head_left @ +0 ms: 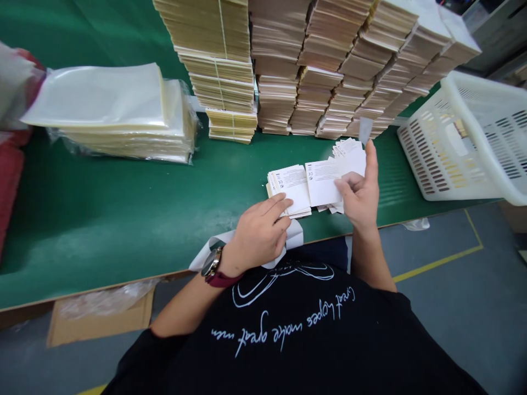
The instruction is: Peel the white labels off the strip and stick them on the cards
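Note:
My left hand (260, 233), with a watch on its wrist, rests on the green table (123, 208) with its fingers curled, their tips touching the front of a small stack of white printed leaflets (290, 186). Under the palm lies a white sheet (294, 236). My right hand (360, 189) is lifted just right of the stack and pinches a white printed leaflet (323, 181) between thumb and fingers. Behind that hand lies a loose fan of more white leaflets (348, 148).
Tall stacks of tan flat cardboard pieces (329, 60) line the table's back. A pile of clear plastic bags (119, 115) lies at the left. A white slotted basket (465, 137) stands at the right edge. A cardboard box (99, 318) sits under the table front.

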